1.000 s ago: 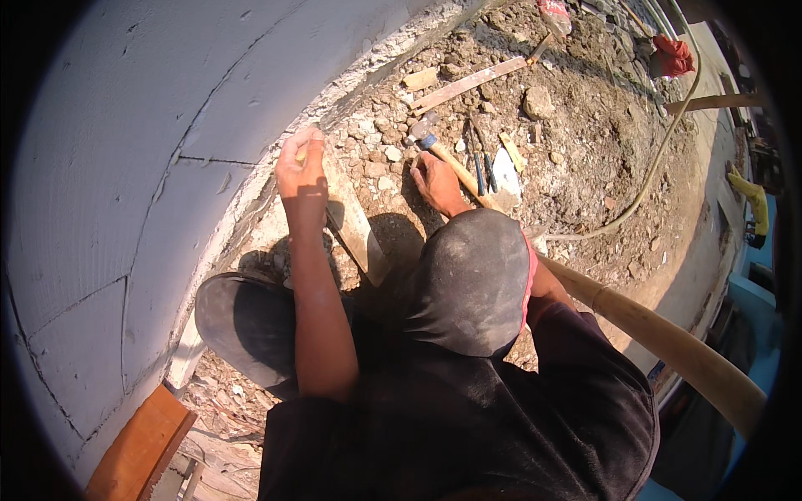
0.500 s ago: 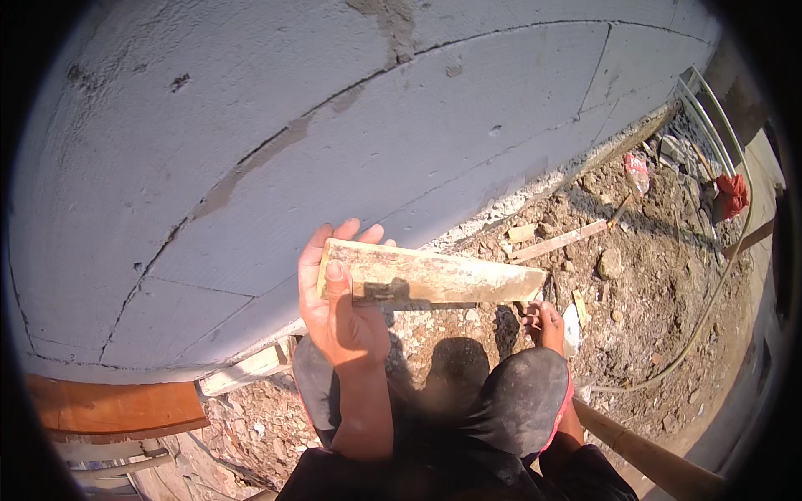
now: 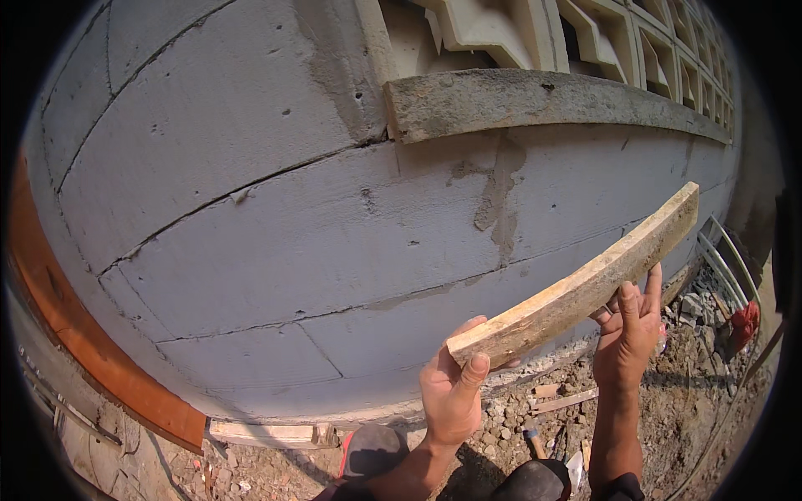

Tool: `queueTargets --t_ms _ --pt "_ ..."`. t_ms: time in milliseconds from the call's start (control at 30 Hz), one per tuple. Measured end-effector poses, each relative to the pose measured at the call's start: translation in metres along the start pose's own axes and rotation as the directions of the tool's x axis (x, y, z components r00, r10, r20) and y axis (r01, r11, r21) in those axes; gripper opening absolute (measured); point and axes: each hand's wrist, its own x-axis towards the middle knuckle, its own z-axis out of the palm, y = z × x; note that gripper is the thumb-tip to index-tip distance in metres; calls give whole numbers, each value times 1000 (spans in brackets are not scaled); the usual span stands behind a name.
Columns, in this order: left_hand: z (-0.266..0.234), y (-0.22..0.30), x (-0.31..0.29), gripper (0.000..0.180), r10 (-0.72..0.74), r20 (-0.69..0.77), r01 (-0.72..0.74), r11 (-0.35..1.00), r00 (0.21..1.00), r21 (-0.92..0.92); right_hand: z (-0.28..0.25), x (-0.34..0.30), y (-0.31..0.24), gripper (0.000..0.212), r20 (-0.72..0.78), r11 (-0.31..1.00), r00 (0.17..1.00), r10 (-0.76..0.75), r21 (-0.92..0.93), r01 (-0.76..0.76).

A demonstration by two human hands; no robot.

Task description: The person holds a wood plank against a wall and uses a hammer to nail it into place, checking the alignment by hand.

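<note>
A rough wooden board [image 3: 576,288], pale along its edge, slants up to the right in front of a grey block wall [image 3: 334,250]. My left hand [image 3: 451,388] grips its lower left end, thumb on the near face. Farther along, toward the upper right end, my right hand [image 3: 628,334] holds the same board from below, thumb against its face and fingers behind. Both hands are closed on it, clear of the ground. On the ground between my forearms lies a tool with a wooden handle [image 3: 535,442], its head dark.
A concrete ledge [image 3: 551,104] juts from the wall under pale patterned vent blocks [image 3: 493,29]. An orange-brown board [image 3: 100,359] runs along the left. Rubble, a thin wood strip [image 3: 568,401] and a short timber [image 3: 267,432] lie at the wall's foot. Red cloth [image 3: 743,324] and pale pipes [image 3: 723,267] are at right.
The board has risen and tilted, its right end now higher. My right hand has come up from near the ground to grip it. The view has swung up the wall.
</note>
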Motion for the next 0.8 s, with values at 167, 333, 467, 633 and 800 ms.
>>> queueTargets --t_ms 167,333,467,633,800 --pt "35 54 56 49 -37 279 -77 918 959 389 74 85 -75 78 318 913 873 -371 -46 405" --pt "66 144 116 50 382 178 -422 822 907 384 149 156 -131 73 454 745 712 -536 -141 652" --pt "88 231 159 35 555 298 -627 634 777 453 160 192 -153 75 383 370 544 -747 -442 818" --pt "119 333 184 32 540 507 -734 393 672 554 160 174 -176 62 654 -122 185 -733 -395 911" --pt "155 364 205 39 367 571 -674 295 735 678 162 142 -147 58 787 197 373 -492 -317 928"
